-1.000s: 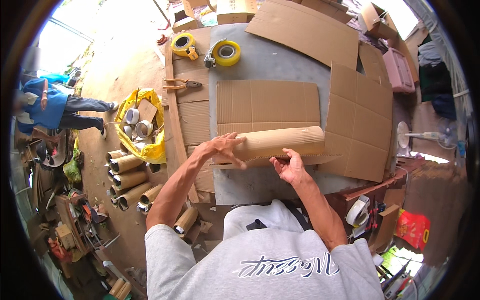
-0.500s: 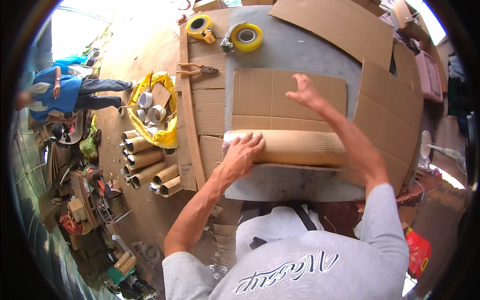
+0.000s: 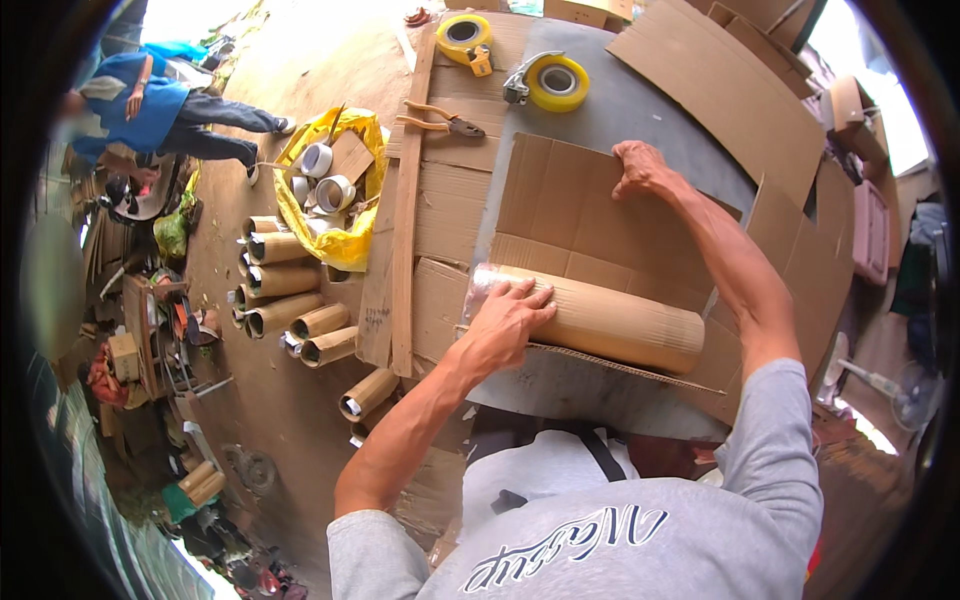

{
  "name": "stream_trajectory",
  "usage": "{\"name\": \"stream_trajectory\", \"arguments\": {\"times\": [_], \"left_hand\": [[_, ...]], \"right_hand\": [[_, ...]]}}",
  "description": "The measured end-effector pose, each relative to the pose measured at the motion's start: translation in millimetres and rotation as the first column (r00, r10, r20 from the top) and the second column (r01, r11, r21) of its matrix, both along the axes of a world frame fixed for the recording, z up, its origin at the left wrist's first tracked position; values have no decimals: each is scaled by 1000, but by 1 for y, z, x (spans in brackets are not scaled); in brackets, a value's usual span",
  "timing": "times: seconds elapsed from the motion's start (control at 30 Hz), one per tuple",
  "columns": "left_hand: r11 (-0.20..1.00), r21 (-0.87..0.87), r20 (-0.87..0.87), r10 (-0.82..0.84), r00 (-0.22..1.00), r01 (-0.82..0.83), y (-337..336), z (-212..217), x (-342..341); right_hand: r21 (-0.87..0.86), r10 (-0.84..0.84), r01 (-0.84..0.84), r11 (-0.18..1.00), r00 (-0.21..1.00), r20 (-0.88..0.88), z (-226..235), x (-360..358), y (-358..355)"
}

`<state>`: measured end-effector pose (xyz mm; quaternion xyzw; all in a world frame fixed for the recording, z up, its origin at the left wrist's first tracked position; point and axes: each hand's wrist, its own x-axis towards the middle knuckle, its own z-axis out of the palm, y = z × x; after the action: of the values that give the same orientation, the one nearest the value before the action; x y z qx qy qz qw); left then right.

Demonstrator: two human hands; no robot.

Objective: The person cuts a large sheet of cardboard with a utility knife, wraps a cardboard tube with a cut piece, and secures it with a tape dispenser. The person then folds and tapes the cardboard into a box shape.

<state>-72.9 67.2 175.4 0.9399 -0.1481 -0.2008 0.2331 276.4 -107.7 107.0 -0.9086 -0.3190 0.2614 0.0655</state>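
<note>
Brown corrugated cardboard, rolled into a long tube (image 3: 600,318), lies across the near edge of a flat creased cardboard sheet (image 3: 580,215) on the grey table (image 3: 640,100). Left hand (image 3: 510,318) rests palm-down with fingers spread flat on the tube's left end, pressing rather than clasping; right hand (image 3: 640,168) is well apart from the tube, fingers curled over the sheet's far edge. Two yellow tape rolls (image 3: 558,82) and orange-handled pliers (image 3: 440,118) lie beyond on the table.
</note>
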Motion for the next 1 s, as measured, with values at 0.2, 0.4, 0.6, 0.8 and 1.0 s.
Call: {"name": "stream_trajectory", "arguments": {"times": [0.2, 0.4, 0.6, 0.8, 1.0], "left_hand": [[1000, -7, -1, -2, 1000, 2, 2, 8, 17], [961, -49, 388, 270, 881, -273, 3, -10, -36], [387, -608, 110, 906, 409, -693, 49, -23, -88], [-75, -716, -581, 615, 533, -694, 74, -129, -51], [240, -758, -323, 670, 669, -606, 69, -145, -21]], "right_hand": [[439, 259, -277, 854, 960, 102, 47, -122, -32], [221, 217, -234, 947, 971, 98, 75, -279, -45], [242, 87, -106, 965, 992, 87, 76, -289, -39], [256, 98, -124, 959, 989, 110, 82, -291, -30], [206, 54, -67, 976, 996, 69, 82, -293, -27]]}}
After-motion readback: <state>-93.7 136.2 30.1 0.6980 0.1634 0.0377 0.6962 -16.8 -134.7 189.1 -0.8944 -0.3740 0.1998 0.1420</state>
